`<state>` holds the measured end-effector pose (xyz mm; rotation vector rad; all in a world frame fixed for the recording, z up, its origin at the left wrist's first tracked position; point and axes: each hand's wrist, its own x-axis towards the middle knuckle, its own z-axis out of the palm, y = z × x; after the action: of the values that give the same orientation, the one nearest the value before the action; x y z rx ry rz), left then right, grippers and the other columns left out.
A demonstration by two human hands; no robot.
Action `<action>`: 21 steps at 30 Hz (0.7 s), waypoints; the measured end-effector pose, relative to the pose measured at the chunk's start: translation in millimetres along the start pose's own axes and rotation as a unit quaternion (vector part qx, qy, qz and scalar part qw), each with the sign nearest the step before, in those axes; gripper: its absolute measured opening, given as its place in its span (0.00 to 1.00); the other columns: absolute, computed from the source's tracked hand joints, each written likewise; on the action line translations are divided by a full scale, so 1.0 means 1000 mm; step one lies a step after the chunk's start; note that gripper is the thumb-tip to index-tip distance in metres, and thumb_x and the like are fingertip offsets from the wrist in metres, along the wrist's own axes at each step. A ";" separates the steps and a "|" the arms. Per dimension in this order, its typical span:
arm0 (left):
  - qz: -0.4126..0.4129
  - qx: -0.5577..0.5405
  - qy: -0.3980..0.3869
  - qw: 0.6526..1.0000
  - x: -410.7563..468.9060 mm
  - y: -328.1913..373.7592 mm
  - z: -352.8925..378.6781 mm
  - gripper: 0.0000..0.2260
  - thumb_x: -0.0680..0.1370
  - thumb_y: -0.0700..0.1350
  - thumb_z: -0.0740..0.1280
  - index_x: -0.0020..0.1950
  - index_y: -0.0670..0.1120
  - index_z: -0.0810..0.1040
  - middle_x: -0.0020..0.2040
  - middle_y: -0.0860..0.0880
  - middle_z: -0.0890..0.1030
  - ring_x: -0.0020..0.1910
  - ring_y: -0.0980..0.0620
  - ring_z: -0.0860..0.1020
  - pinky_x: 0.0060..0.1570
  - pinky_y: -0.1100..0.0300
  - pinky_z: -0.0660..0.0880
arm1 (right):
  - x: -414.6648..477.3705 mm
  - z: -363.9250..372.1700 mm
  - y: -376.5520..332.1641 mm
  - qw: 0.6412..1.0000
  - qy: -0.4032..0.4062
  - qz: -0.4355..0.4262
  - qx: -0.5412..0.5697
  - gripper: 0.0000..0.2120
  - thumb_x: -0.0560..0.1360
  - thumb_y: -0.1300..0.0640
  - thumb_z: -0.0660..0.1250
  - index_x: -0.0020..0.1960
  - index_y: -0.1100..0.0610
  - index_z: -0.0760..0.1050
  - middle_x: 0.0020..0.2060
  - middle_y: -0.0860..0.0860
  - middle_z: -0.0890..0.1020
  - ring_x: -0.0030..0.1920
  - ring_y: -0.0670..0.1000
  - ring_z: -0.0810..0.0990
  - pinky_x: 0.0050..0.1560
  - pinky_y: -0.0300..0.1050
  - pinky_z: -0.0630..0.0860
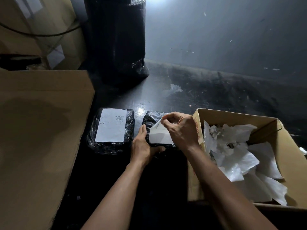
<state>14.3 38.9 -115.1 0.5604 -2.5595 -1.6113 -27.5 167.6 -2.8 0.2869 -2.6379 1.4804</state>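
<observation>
The left hand [144, 147] is gripping the near end of a black parcel [150, 121] lying on the desk [116, 171], while the right hand [180, 128] is pinching a white label [159, 136] on it, its corner lifted.

At far left, a big plain cardboard box [41, 130], flat-topped and shut. Just beside it on the dark surface [166, 97], a black film-wrapped parcel [110, 147] with a white barcode label [111, 125] face up. Behind, a tall upright roll of black bubble wrap [116, 39], next to stacked cartons [41, 19] crossed by a black cable [41, 34]. At right, an open carton [285, 155] full of crumpled white sheets [240, 155]. Farther back, a clear plastic scrap [175, 88].
</observation>
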 end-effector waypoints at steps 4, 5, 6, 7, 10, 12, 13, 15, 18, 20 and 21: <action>0.001 -0.002 -0.003 1.000 0.000 0.000 0.000 0.60 0.54 0.56 0.84 0.79 0.46 0.58 0.78 0.50 0.61 0.76 0.56 0.61 0.67 0.71 0.53 | 0.007 -0.008 -0.001 1.000 -0.022 0.015 0.014 0.03 0.72 0.59 0.74 0.40 0.53 0.85 0.34 0.45 0.86 0.37 0.40 0.84 0.42 0.37 0.79; 0.001 -0.002 -0.004 1.000 0.000 0.000 -0.001 0.60 0.54 0.56 0.85 0.79 0.45 0.58 0.79 0.49 0.61 0.76 0.56 0.61 0.67 0.72 0.52 | 0.009 -0.012 0.000 0.999 -0.024 0.025 0.024 0.04 0.72 0.60 0.74 0.39 0.53 0.85 0.34 0.45 0.86 0.37 0.39 0.84 0.42 0.38 0.79; 0.002 -0.002 -0.004 1.000 0.000 0.000 -0.001 0.60 0.54 0.56 0.85 0.79 0.45 0.58 0.79 0.49 0.60 0.76 0.56 0.60 0.68 0.72 0.52 | 0.010 -0.016 0.000 0.999 -0.023 0.032 0.032 0.04 0.72 0.60 0.75 0.39 0.53 0.85 0.34 0.45 0.86 0.36 0.39 0.83 0.42 0.37 0.79; 0.003 -0.003 -0.004 1.000 0.000 0.000 -0.001 0.60 0.54 0.55 0.85 0.79 0.45 0.58 0.79 0.49 0.60 0.76 0.56 0.60 0.68 0.71 0.51 | 0.011 -0.019 0.000 0.998 -0.024 0.035 0.037 0.04 0.72 0.61 0.75 0.39 0.53 0.85 0.34 0.45 0.86 0.36 0.38 0.83 0.41 0.36 0.79; 0.003 -0.004 -0.004 1.000 0.000 0.001 -0.001 0.60 0.54 0.55 0.85 0.79 0.45 0.58 0.79 0.48 0.60 0.76 0.56 0.59 0.68 0.71 0.51 | 0.013 -0.024 -0.002 0.998 -0.033 0.038 0.046 0.03 0.72 0.62 0.75 0.40 0.55 0.85 0.35 0.46 0.86 0.36 0.39 0.84 0.42 0.34 0.79; 0.004 -0.005 -0.004 1.000 -0.001 0.000 -0.001 0.60 0.53 0.56 0.85 0.79 0.44 0.58 0.78 0.48 0.60 0.76 0.56 0.59 0.69 0.71 0.51 | 0.013 -0.027 -0.003 0.997 -0.036 0.037 0.054 0.04 0.72 0.63 0.75 0.41 0.56 0.85 0.36 0.47 0.87 0.37 0.40 0.84 0.43 0.34 0.79; 0.004 -0.007 -0.004 1.000 -0.001 0.000 -0.001 0.60 0.53 0.56 0.85 0.79 0.44 0.58 0.79 0.48 0.60 0.76 0.56 0.59 0.70 0.70 0.52 | 0.013 -0.027 -0.003 0.997 -0.037 0.036 0.059 0.04 0.72 0.64 0.75 0.41 0.56 0.85 0.36 0.47 0.87 0.37 0.40 0.84 0.42 0.34 0.79; 0.004 -0.009 -0.004 1.000 -0.001 0.000 0.000 0.61 0.53 0.56 0.85 0.79 0.44 0.58 0.79 0.48 0.60 0.77 0.56 0.59 0.71 0.69 0.52 | 0.012 -0.027 -0.004 0.997 -0.034 0.034 0.058 0.04 0.71 0.64 0.75 0.41 0.57 0.85 0.35 0.47 0.87 0.36 0.39 0.83 0.40 0.32 0.77; 0.003 -0.012 -0.006 1.000 -0.001 0.000 0.001 0.60 0.53 0.55 0.85 0.79 0.44 0.58 0.79 0.48 0.60 0.77 0.56 0.59 0.70 0.69 0.51 | 0.010 -0.028 -0.006 0.998 -0.028 0.034 0.042 0.04 0.72 0.63 0.76 0.40 0.55 0.86 0.34 0.45 0.86 0.34 0.37 0.82 0.37 0.28 0.74; 0.003 -0.016 -0.006 1.000 -0.001 0.000 0.001 0.60 0.53 0.54 0.85 0.79 0.45 0.58 0.79 0.49 0.60 0.77 0.56 0.59 0.70 0.69 0.51 | 0.009 -0.028 -0.008 0.999 -0.026 0.031 0.036 0.04 0.72 0.61 0.76 0.40 0.54 0.86 0.34 0.44 0.86 0.35 0.37 0.82 0.37 0.28 0.74; 0.002 -0.017 -0.006 1.000 0.000 0.000 0.001 0.60 0.53 0.54 0.85 0.79 0.45 0.58 0.79 0.49 0.60 0.77 0.56 0.59 0.70 0.69 0.51 | 0.008 -0.027 -0.009 0.999 -0.026 0.026 0.032 0.04 0.72 0.60 0.76 0.40 0.53 0.86 0.34 0.44 0.86 0.35 0.37 0.82 0.36 0.28 0.74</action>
<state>14.3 40.1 -115.3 0.5436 -2.5342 -1.6578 -33.3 185.5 20.4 0.2683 -2.6617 1.5959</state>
